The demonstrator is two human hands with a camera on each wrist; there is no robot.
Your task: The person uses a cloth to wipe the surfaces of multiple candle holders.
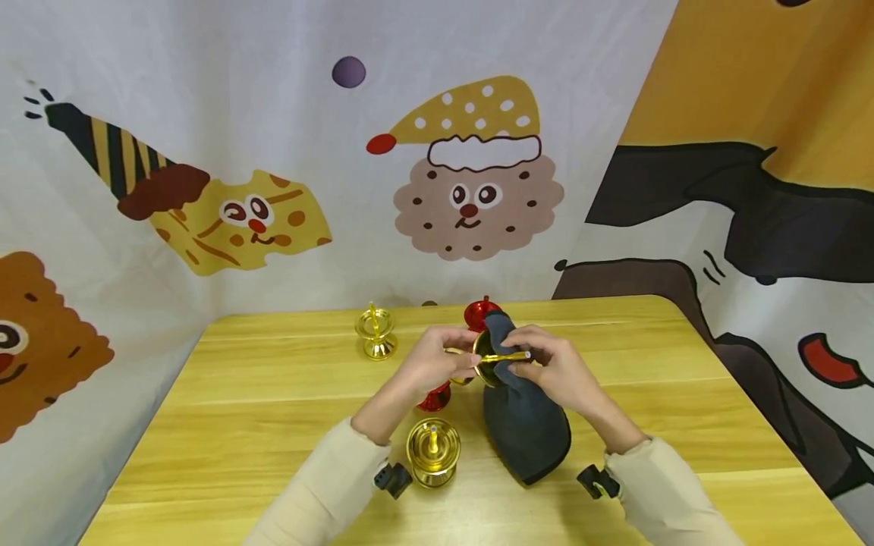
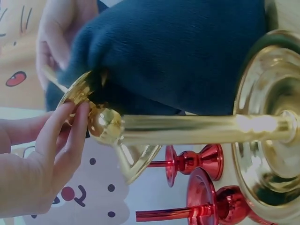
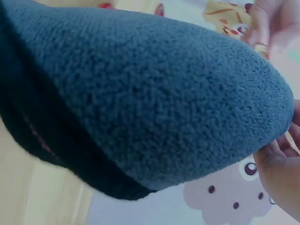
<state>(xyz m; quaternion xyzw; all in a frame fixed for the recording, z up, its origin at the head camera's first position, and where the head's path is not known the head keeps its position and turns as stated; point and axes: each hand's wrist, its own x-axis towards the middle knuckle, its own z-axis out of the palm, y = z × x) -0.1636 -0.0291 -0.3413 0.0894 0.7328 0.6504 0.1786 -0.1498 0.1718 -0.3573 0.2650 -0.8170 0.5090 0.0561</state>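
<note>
My left hand [image 1: 433, 356] pinches a shiny gold candle holder [image 2: 78, 89] near its dish, just above the table. The holder lies tipped on its side, its thin gold rod [image 1: 507, 356] pointing right in the head view. A dark blue-grey cloth [image 1: 526, 425] is bunched against the dish in my right hand [image 1: 556, 368], and its lower part hangs down. In the right wrist view the same cloth [image 3: 173, 98] covers most of the picture, and part of the right hand [image 3: 283, 173] shows past its edge. The holder's base is partly hidden by the left hand.
One gold candle holder [image 1: 433, 447] stands near the front, between my forearms, and another [image 1: 375, 334] at the back left. Two red holders stand close by, one [image 1: 435, 398] below my left hand, one [image 1: 481, 312] behind. A printed curtain [image 1: 273, 114] hangs behind the wooden table [image 1: 239, 417].
</note>
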